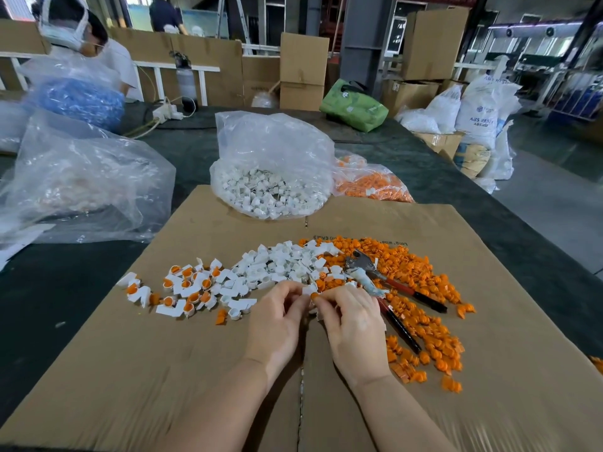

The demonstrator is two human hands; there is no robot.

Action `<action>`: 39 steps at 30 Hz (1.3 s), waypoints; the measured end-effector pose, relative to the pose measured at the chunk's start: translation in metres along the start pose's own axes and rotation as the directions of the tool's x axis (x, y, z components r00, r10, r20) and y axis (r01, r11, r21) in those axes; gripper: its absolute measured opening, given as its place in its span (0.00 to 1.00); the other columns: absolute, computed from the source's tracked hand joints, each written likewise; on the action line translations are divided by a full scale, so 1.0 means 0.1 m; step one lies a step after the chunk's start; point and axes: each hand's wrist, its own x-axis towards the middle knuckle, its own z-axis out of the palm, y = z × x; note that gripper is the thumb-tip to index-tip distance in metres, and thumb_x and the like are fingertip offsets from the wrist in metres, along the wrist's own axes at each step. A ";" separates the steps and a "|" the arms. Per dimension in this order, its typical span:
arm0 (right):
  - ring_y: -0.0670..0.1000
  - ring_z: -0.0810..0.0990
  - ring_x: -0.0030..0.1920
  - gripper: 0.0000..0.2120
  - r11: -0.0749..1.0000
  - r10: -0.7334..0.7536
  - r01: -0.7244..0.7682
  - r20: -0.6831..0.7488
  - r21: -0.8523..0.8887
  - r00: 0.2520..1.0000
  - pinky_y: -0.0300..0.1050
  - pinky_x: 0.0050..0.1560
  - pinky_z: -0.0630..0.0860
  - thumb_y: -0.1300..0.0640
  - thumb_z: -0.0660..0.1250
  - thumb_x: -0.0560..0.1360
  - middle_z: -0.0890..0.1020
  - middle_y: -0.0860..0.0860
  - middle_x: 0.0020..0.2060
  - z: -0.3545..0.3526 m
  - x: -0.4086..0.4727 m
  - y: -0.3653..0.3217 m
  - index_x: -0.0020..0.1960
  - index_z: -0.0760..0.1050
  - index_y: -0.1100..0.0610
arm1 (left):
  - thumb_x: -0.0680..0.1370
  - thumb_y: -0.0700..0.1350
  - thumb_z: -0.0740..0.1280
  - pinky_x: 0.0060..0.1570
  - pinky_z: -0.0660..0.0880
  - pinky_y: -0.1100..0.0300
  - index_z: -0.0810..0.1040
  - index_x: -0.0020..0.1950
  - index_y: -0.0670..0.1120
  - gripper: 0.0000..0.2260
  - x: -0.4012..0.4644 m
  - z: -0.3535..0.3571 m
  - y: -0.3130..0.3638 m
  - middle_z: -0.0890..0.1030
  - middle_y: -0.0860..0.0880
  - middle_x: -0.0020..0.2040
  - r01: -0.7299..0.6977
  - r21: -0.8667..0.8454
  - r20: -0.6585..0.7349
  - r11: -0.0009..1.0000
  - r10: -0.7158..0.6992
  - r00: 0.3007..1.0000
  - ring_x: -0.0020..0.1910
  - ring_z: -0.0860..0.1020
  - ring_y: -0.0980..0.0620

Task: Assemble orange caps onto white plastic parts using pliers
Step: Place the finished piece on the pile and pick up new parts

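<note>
Hands: While your fingers curl together over the cardboard, your left hand pinches a small white part and your right hand pinches an orange cap against it.
Pliers: just beside your right hand, lying loose on the orange caps; grey metal head, thin red-and-black handles.
White pile: angular, glossy plastic pieces heaped just beyond your fingers.
Orange pile: small ridged caps spread to your right.
Finished pieces: white parts with orange caps in them, scattered to your left.
Cardboard: flat brown sheet with a centre seam.
Bags: crinkled clear plastic, one of white parts, one of orange caps beside it.
</note>
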 end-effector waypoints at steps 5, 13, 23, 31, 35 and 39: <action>0.51 0.78 0.42 0.08 0.998 -0.057 0.057 0.001 -0.009 0.998 0.46 0.46 0.74 0.64 0.73 0.69 0.79 0.49 0.39 0.00 -0.01 0.02 0.48 0.80 0.58 | 0.77 0.42 0.66 0.43 0.75 0.61 0.78 0.49 0.55 0.07 0.02 -0.01 -0.03 0.81 0.51 0.40 0.057 -0.072 0.016 0.996 -0.056 0.998 0.41 0.80 0.53; 0.53 0.78 0.44 0.11 0.997 -0.072 0.071 0.042 0.018 0.997 0.53 0.46 0.76 0.64 0.72 0.71 0.79 0.51 0.41 -0.01 0.01 0.02 0.53 0.81 0.58 | 0.77 0.43 0.67 0.42 0.74 0.61 0.78 0.48 0.60 0.10 0.02 -0.04 -0.05 0.80 0.51 0.38 0.038 -0.056 0.063 0.998 -0.034 0.997 0.39 0.79 0.53; 0.53 0.77 0.44 0.11 0.996 -0.088 0.088 0.046 0.005 0.995 0.51 0.46 0.75 0.65 0.73 0.70 0.79 0.51 0.41 -0.01 0.02 0.02 0.52 0.81 0.57 | 0.76 0.45 0.69 0.35 0.70 0.73 0.78 0.46 0.57 0.06 0.03 -0.04 -0.04 0.79 0.54 0.34 0.018 -0.051 0.057 0.999 -0.015 0.998 0.35 0.77 0.62; 0.54 0.79 0.47 0.13 0.995 -0.049 0.051 0.026 -0.085 0.998 0.50 0.47 0.69 0.59 0.75 0.69 0.80 0.50 0.44 -0.02 0.02 0.01 0.53 0.81 0.56 | 0.76 0.44 0.69 0.35 0.71 0.68 0.78 0.48 0.54 0.05 0.07 -0.03 0.01 0.79 0.50 0.35 0.056 -0.049 0.063 0.997 -0.053 0.997 0.35 0.77 0.56; 0.57 0.76 0.53 0.15 0.966 0.080 -0.093 -0.061 -0.242 0.995 0.56 0.54 0.67 0.56 0.72 0.72 0.79 0.52 0.49 -0.17 0.09 0.09 0.57 0.78 0.56 | 0.77 0.43 0.68 0.39 0.74 0.61 0.78 0.50 0.51 0.04 0.08 -0.05 0.06 0.80 0.45 0.36 0.104 -0.103 0.077 0.989 -0.096 0.992 0.35 0.78 0.53; 0.55 0.65 0.65 0.24 0.739 0.454 -0.344 0.050 -0.579 0.890 0.56 0.67 0.55 0.41 0.57 0.77 0.70 0.52 0.64 -0.38 0.24 0.27 0.68 0.66 0.52 | 0.77 0.44 0.67 0.39 0.73 0.63 0.78 0.50 0.53 0.04 0.10 -0.06 0.08 0.79 0.50 0.34 0.142 -0.127 0.086 0.982 -0.132 0.988 0.35 0.78 0.56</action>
